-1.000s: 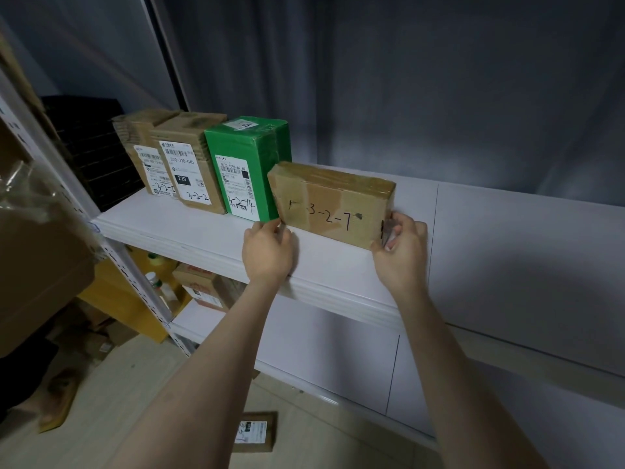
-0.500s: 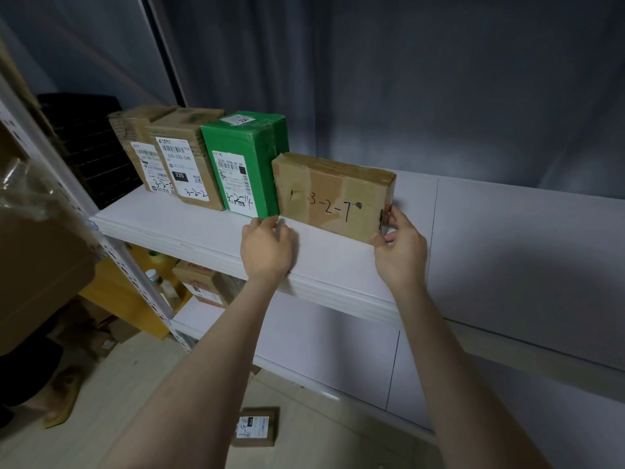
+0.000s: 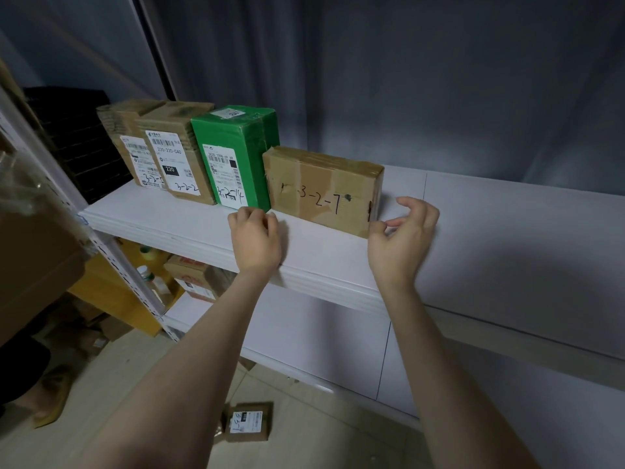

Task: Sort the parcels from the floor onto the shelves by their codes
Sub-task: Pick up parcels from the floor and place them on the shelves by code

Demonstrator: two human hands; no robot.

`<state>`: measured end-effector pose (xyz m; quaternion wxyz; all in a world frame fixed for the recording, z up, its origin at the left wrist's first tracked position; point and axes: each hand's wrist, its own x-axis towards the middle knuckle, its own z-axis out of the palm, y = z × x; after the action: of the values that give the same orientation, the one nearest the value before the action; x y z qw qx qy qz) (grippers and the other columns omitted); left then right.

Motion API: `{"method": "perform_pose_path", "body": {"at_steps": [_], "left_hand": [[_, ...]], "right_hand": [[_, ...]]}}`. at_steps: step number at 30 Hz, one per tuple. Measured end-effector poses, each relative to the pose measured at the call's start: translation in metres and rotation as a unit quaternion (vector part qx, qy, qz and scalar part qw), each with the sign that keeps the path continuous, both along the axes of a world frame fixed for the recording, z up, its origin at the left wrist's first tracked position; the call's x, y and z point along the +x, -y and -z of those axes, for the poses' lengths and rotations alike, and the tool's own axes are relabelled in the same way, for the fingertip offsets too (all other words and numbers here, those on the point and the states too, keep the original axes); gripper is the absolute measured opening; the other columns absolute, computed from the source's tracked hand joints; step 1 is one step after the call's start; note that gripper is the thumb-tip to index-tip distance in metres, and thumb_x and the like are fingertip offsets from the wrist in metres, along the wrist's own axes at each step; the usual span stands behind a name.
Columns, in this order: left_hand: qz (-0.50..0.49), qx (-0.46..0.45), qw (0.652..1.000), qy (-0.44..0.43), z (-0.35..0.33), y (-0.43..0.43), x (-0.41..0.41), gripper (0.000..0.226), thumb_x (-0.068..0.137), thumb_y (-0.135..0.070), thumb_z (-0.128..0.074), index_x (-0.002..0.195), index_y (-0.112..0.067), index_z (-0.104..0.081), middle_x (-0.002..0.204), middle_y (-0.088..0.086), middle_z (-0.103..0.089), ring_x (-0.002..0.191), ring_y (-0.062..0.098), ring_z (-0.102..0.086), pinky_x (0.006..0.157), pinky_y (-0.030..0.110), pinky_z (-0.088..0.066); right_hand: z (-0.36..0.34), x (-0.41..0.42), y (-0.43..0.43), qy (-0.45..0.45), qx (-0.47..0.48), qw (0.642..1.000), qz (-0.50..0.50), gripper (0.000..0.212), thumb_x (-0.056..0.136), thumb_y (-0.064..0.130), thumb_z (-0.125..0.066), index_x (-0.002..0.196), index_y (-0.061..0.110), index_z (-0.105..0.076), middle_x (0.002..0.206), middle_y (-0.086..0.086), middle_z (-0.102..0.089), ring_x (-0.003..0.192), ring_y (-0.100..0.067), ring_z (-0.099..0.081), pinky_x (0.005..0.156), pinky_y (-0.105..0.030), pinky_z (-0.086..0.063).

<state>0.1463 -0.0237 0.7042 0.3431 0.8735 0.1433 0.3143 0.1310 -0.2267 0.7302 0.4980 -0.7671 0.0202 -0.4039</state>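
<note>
Box 3-2-7 (image 3: pixel 324 191) stands on the shelf (image 3: pixel 507 248), touching the green box (image 3: pixel 236 157). Right grip (image 3: pixel 399 242) loosely curled, empty, beside its right corner; left grip (image 3: pixel 257 242) curled at the left corner, contact unclear. Risk: a finger snagging a corner could drag it forward, code askew.

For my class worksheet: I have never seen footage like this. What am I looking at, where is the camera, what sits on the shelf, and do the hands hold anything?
No machine here: these are a person's bare arms, filmed by one wide-angle camera worn on the head, looking forward and down. On the white shelf stand four parcels: a far-left brown parcel, a brown parcel marked 3-2-2, a green parcel and a brown box marked 3-2-7. The left hand and right hand sit at that box's lower corners with fingers curled; neither seems to grip it. One more small parcel lies on the floor.
</note>
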Motion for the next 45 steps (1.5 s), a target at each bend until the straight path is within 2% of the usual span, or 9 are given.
{"method": "perform_pose_path", "body": {"at_steps": [7, 12, 14, 18, 22, 28, 33, 40, 45], "left_hand": [[0.033, -0.018, 0.999, 0.016, -0.003, -0.007, -0.021, 0.015, 0.095, -0.014, -0.050, 0.104, -0.005, -0.058, 0.117, 0.016, -0.052, 0.119, 0.030, -0.039, 0.101, 0.038, -0.036], [-0.027, 0.068, 0.997, 0.013, 0.014, -0.052, -0.071, 0.024, 0.095, -0.023, -0.052, 0.111, -0.006, -0.058, 0.129, 0.016, -0.050, 0.125, 0.033, -0.036, 0.102, 0.043, -0.035], [-0.053, 0.078, 0.996, -0.004, 0.015, -0.074, -0.096, 0.027, 0.094, -0.025, -0.050, 0.111, -0.005, -0.058, 0.131, 0.016, -0.049, 0.125, 0.034, -0.036, 0.102, 0.043, -0.034], [-0.105, 0.090, 0.989, -0.046, 0.026, -0.123, -0.160, 0.025, 0.095, -0.026, -0.049, 0.109, -0.006, -0.056, 0.131, 0.015, -0.049, 0.124, 0.032, -0.036, 0.101, 0.041, -0.034], [-0.138, 0.097, 0.983, -0.069, 0.047, -0.165, -0.240, 0.022, 0.096, -0.025, -0.051, 0.107, -0.008, -0.058, 0.124, 0.013, -0.051, 0.118, 0.031, -0.038, 0.097, 0.039, -0.035], [-0.209, 0.056, 0.969, -0.123, 0.088, -0.214, -0.359, 0.023, 0.095, -0.025, -0.053, 0.109, -0.007, -0.058, 0.121, 0.013, -0.053, 0.118, 0.030, -0.040, 0.097, 0.038, -0.036], [-0.238, 0.011, 0.958, -0.162, 0.130, -0.246, -0.451, 0.027, 0.094, -0.028, -0.054, 0.110, -0.007, -0.057, 0.121, 0.012, -0.051, 0.119, 0.029, -0.040, 0.097, 0.038, -0.036], [-0.249, -0.005, 0.933, -0.261, 0.185, -0.267, -0.538, 0.031, 0.094, -0.029, -0.055, 0.113, -0.004, -0.058, 0.125, 0.015, -0.052, 0.120, 0.031, -0.041, 0.097, 0.040, -0.037], [-0.224, 0.014, 0.925, -0.306, 0.204, -0.280, -0.544, 0.036, 0.094, -0.033, -0.055, 0.116, -0.006, -0.057, 0.125, 0.014, -0.051, 0.120, 0.031, -0.041, 0.096, 0.040, -0.038]], "right_hand": [[-0.008, -0.024, -0.012, 0.095, -0.054, 0.994, -0.031, 0.030, 0.068, -0.011, -0.052, 0.096, -0.004, -0.059, 0.110, -0.019, -0.055, 0.069, -0.017, -0.053, 0.071, -0.003, -0.034], [-0.008, -0.049, -0.056, 0.107, -0.066, 0.987, -0.103, 0.025, 0.071, -0.006, -0.049, 0.093, -0.002, -0.060, 0.109, -0.018, -0.055, 0.070, -0.021, -0.055, 0.067, -0.022, -0.045], [-0.009, -0.062, -0.080, 0.110, -0.069, 0.983, -0.133, 0.025, 0.072, -0.002, -0.047, 0.093, -0.001, -0.060, 0.109, -0.017, -0.056, 0.070, -0.019, -0.055, 0.068, -0.023, -0.043], [0.002, -0.105, -0.134, 0.082, -0.073, 0.973, -0.202, 0.026, 0.074, 0.001, -0.048, 0.097, 0.003, -0.059, 0.109, -0.012, -0.055, 0.070, -0.013, -0.053, 0.060, -0.024, -0.040], [0.029, -0.163, -0.184, 0.017, -0.093, 0.956, -0.277, 0.030, 0.073, -0.005, -0.057, 0.101, 0.004, -0.059, 0.110, -0.011, -0.054, 0.070, 0.000, -0.046, 0.064, -0.011, -0.034], [0.070, -0.254, -0.243, -0.081, -0.159, 0.903, -0.391, 0.034, 0.080, -0.001, -0.067, 0.109, 0.011, -0.055, 0.123, -0.006, -0.051, 0.078, 0.010, -0.052, 0.065, -0.002, -0.041], [0.114, -0.311, -0.282, -0.123, -0.218, 0.856, -0.452, 0.036, 0.081, 0.002, -0.068, 0.110, 0.016, -0.053, 0.121, -0.002, -0.048, 0.080, -0.010, -0.061, 0.067, -0.029, -0.058], [0.186, -0.345, -0.318, -0.171, -0.327, 0.796, -0.479, 0.030, 0.079, 0.009, -0.068, 0.101, 0.018, -0.049, 0.115, -0.002, -0.045, 0.081, -0.022, -0.063, 0.070, -0.044, -0.056], [0.224, -0.326, -0.317, -0.249, -0.371, 0.787, -0.425, 0.027, 0.081, 0.009, -0.065, 0.105, 0.015, -0.054, 0.120, -0.006, -0.048, 0.091, -0.026, -0.061, 0.076, -0.043, -0.053]]}}
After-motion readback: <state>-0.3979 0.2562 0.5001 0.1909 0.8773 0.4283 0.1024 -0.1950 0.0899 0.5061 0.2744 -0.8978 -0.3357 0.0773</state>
